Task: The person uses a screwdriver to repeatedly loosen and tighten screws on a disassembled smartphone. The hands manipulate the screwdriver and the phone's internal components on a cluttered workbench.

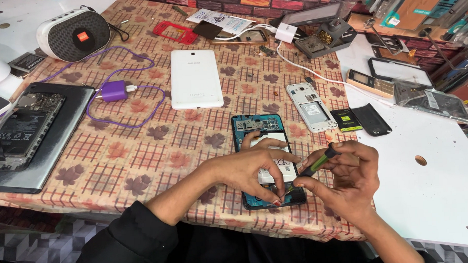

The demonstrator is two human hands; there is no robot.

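The right hand [344, 177] pinches a thin green-handled screwdriver [313, 167], tip down at the lower edge of the opened teal-framed phone [266, 161]. The left hand [256, 169] presses closed fingers onto its battery. Bare checked leaf-patterned tablecloth [141, 150] lies leftward; a white tablet [195, 78] lies beyond.

Opened phone [265, 141], back cover off, teal frame, pale battery exposed; lies flat, lengthwise, at table's 6 o'clock edge. Green-black screwdriver [314, 165] tilted, tip on phone's lower end.
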